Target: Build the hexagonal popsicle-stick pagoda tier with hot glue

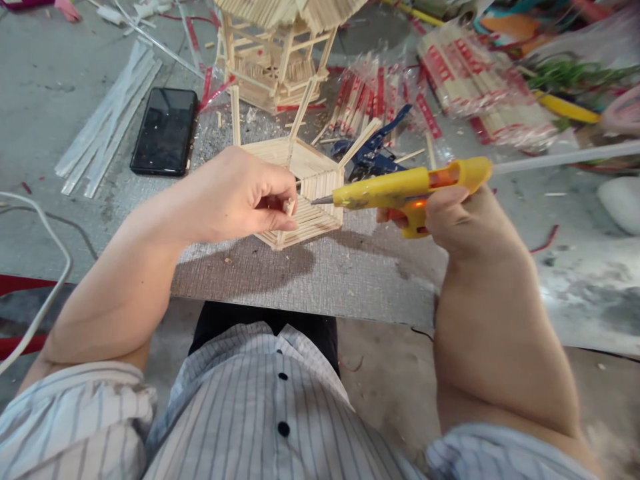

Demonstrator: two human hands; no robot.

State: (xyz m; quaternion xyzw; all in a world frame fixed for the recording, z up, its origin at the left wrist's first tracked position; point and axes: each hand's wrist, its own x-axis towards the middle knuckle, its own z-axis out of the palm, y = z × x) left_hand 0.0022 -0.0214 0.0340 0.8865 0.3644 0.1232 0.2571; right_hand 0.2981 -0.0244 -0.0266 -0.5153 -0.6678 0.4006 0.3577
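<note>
My right hand [445,213] is wrapped round a yellow hot glue gun [383,187], its small light glowing orange and a long glue stick [565,157] in its rear. The metal nozzle points left, close over a six-sided base made of wooden sticks [315,220]. Upright sticks [303,110] rise from the base's far corners. My left hand [250,197] is closed in a pinch above the base's left side, with the end of a small wooden stick [289,208] showing between thumb and fingers. That hand hides part of the base.
Behind the base stands a roofed stick model [280,60]. A black phone [165,130] and clear glue sticks [107,117] lie left. Blue-handled cutters [373,150], wrapped sticks [367,97] and larger packs of sticks [465,67] lie right. A white cable [55,273] hangs at left.
</note>
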